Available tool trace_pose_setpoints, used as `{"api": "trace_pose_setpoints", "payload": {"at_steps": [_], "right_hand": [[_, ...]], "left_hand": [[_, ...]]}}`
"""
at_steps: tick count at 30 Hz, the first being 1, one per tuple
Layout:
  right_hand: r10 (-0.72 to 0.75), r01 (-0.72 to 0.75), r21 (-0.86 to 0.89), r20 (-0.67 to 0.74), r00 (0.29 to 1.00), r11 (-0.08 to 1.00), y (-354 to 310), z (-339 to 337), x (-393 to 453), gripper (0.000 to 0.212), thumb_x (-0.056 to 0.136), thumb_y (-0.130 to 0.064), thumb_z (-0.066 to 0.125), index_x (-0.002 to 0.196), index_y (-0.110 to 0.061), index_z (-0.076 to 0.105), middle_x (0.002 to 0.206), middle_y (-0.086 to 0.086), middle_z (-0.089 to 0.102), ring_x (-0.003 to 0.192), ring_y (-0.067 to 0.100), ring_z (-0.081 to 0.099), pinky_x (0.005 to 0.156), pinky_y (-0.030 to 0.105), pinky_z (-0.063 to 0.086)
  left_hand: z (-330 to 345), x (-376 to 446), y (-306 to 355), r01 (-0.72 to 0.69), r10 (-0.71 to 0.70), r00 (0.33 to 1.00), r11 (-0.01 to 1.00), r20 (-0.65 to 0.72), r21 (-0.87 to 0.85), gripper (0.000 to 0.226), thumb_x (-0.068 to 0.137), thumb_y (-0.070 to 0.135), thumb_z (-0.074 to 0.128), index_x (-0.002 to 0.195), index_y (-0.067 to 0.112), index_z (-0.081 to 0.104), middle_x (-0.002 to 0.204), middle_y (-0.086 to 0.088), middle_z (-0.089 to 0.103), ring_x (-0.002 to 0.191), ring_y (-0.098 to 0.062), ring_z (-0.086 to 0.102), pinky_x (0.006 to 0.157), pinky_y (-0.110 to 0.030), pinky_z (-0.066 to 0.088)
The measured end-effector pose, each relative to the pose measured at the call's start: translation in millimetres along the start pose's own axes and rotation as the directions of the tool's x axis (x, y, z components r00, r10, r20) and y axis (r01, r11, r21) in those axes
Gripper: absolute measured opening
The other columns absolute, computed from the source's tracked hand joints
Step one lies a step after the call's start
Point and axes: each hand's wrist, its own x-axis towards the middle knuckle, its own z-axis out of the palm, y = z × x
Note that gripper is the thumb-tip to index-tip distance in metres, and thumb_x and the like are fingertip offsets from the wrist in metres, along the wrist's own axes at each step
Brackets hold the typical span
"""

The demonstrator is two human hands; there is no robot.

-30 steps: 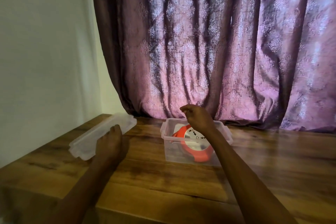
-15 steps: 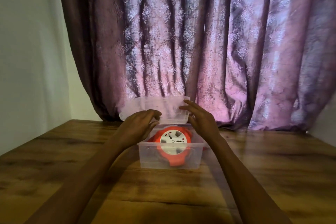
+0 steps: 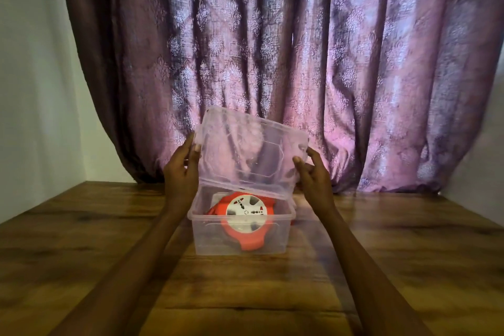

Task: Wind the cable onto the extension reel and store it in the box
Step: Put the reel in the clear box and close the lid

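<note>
Now holding the lid [image 3: 252, 150] by its two short ends: left hand [image 3: 181, 174] gripping the left edge, thumb on the near face; right hand [image 3: 313, 176] gripping the right edge, thumb on the corner. Tilted steeply, far edge raised toward the curtain [image 3: 272, 49], near edge low, just above the box [image 3: 240, 237] back rim, not seated. At frame centre on the table [image 3: 81, 240]: box open, standing upright. Inside, seen through the clear wall: orange reel [image 3: 246, 222], leaning, white socket face toward the camera. Cable not clearly seen. Wall [image 3: 32, 90] at left
</note>
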Motion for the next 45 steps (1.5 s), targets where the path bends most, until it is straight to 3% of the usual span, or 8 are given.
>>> {"api": "trace_pose_setpoints", "payload": {"at_steps": [5, 12, 16, 20, 28, 34, 39, 45], "right_hand": [[0.187, -0.205, -0.199, -0.104, 0.977, 0.958, -0.5, 0.3, 7.8, 0.048, 0.102, -0.043, 0.044, 0.074, -0.007, 0.059, 0.056, 0.005, 0.048, 0.049, 0.015, 0.047, 0.05, 0.028, 0.038], [0.411, -0.305, -0.438, 0.17, 0.896, 0.846, 7.5, -3.4, -3.9, 0.041, 0.103, -0.019, 0.041, 0.064, -0.015, 0.053, 0.061, 0.004, 0.055, 0.048, 0.013, 0.05, 0.041, 0.021, 0.035], [0.518, -0.468, -0.319, 0.087, 0.851, 0.824, 7.9, 2.9, -11.8, 0.025, 0.101, -0.023, 0.05, 0.077, -0.03, 0.053, 0.077, -0.007, 0.053, 0.064, 0.009, 0.051, 0.056, 0.026, 0.046], [0.503, -0.396, -0.419, 0.185, 0.844, 0.817, 5.9, 7.1, -14.7, 0.034, 0.095, -0.008, 0.045, 0.063, -0.014, 0.053, 0.057, 0.004, 0.049, 0.037, 0.008, 0.037, 0.038, 0.024, 0.026], [0.554, -0.446, -0.399, 0.216, 0.804, 0.801, 5.3, 6.7, -16.6, 0.017, 0.095, -0.013, 0.051, 0.082, -0.011, 0.062, 0.061, 0.003, 0.056, 0.047, 0.014, 0.044, 0.04, 0.016, 0.033], [0.575, -0.525, -0.263, 0.176, 0.799, 0.81, 9.7, 10.6, -20.1, 0.019, 0.096, -0.016, 0.053, 0.078, -0.021, 0.061, 0.072, -0.002, 0.061, 0.055, 0.01, 0.055, 0.044, 0.024, 0.047], [0.607, -0.59, -0.161, 0.102, 0.788, 0.792, 15.4, 15.7, -22.9, 0.016, 0.091, -0.017, 0.059, 0.085, -0.006, 0.069, 0.083, 0.014, 0.068, 0.075, 0.025, 0.059, 0.066, 0.042, 0.048], [0.691, -0.67, -0.198, 0.059, 0.72, 0.715, 10.9, 8.9, -32.6, 0.036, 0.091, -0.046, 0.057, 0.085, -0.012, 0.069, 0.074, 0.011, 0.07, 0.065, 0.025, 0.061, 0.059, 0.033, 0.048]], "left_hand": [[2.2, 2.4, -4.9, 0.325, -0.337, 0.94, 0.931, 0.046, 0.169, 0.042, 0.101, 0.034, 0.051, 0.075, 0.006, 0.068, 0.069, -0.007, 0.064, 0.066, -0.018, 0.056, 0.061, -0.029, 0.042], [-17.2, -13.7, -37.6, 0.534, -0.595, 0.792, 0.784, 0.138, 0.317, 0.03, 0.089, 0.046, 0.06, 0.069, 0.023, 0.061, 0.08, -0.004, 0.063, 0.081, -0.024, 0.059, 0.072, -0.028, 0.049], [-17.2, -19.4, -35.7, 0.54, -0.591, 0.797, 0.789, 0.121, 0.295, 0.028, 0.097, 0.029, 0.059, 0.069, 0.028, 0.055, 0.09, -0.006, 0.061, 0.087, -0.023, 0.055, 0.082, -0.036, 0.047], [-19.6, -26.5, -36.2, 0.6, -0.621, 0.768, 0.783, 0.156, 0.162, 0.021, 0.098, 0.021, 0.055, 0.081, 0.033, 0.057, 0.099, -0.001, 0.061, 0.091, -0.019, 0.056, 0.089, -0.034, 0.048], [-23.6, -23.0, -51.9, 0.842, -0.797, 0.527, 0.536, 0.293, -0.056, 0.031, 0.078, 0.04, 0.06, 0.101, 0.02, 0.065, 0.107, -0.009, 0.065, 0.096, -0.03, 0.063, 0.094, -0.055, 0.054], [-15.9, -40.7, -37.4, 0.842, -0.776, 0.539, 0.5, 0.326, -0.202, 0.018, 0.096, 0.025, 0.051, 0.105, 0.016, 0.063, 0.11, -0.01, 0.064, 0.101, -0.028, 0.062, 0.101, -0.048, 0.049], [-12.0, -33.2, -38.7, 0.869, -0.804, 0.494, 0.437, 0.331, -0.233, 0.017, 0.101, 0.014, 0.044, 0.094, 0.012, 0.059, 0.093, -0.006, 0.062, 0.081, -0.02, 0.061, 0.065, -0.031, 0.057], [-20.0, -52.4, -51.3, 0.848, -0.787, 0.527, 0.459, 0.321, -0.266, 0.049, 0.084, 0.042, 0.064, 0.119, 0.008, 0.07, 0.121, -0.019, 0.069, 0.109, -0.04, 0.066, 0.098, -0.054, 0.051]]}}
